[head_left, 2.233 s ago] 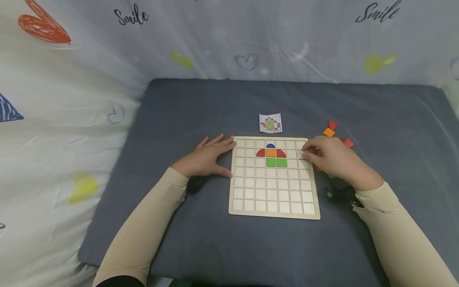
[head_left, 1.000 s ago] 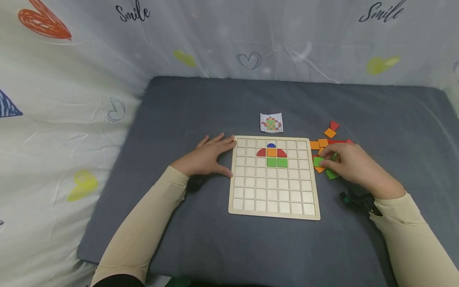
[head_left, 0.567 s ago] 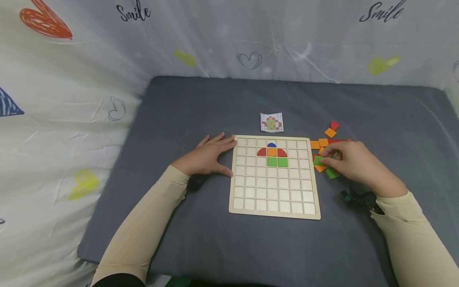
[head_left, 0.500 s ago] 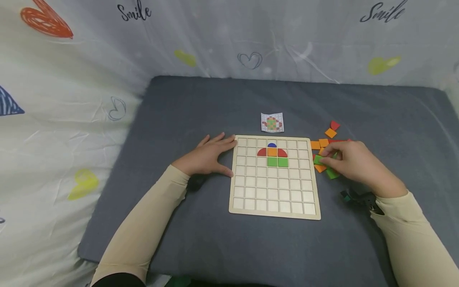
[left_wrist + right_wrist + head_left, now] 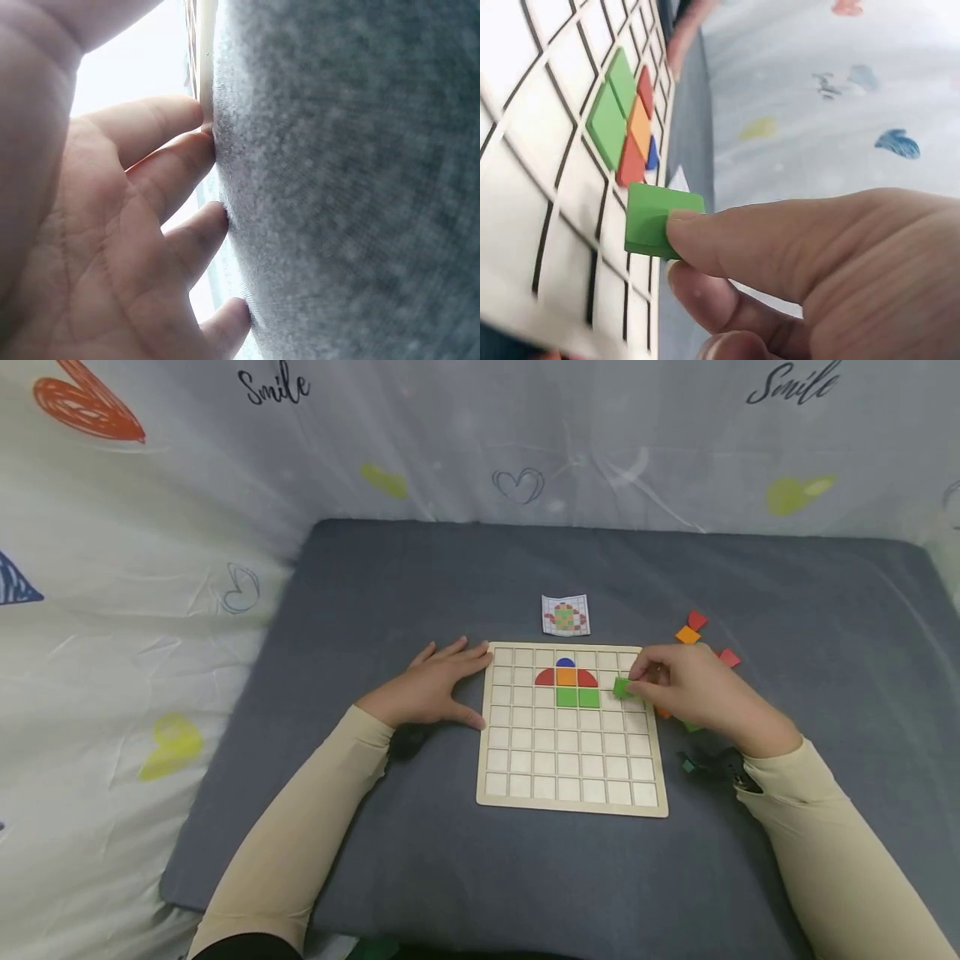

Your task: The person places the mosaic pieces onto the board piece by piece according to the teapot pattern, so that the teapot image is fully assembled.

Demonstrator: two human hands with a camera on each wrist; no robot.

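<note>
My right hand pinches a green square tile between thumb and fingers, over the right part of the wooden grid board. On the board sit a blue half-round tile, an orange square with a red curved tile on either side, and two green squares below. My left hand lies with fingers spread at the board's left edge, fingertips and thumb right at its rim. In the left wrist view its fingertips rest on the grey cloth and the board's edge.
A small printed picture card lies behind the board. Loose tiles, among them a red one and an orange one, lie to the board's right, partly hidden by the right hand. A grey cloth covers the surface, with a printed curtain behind.
My right hand went from above the board's right edge to the loose tiles, took hold of a green square, and carried it left over the board. My left hand stayed at the left edge.
</note>
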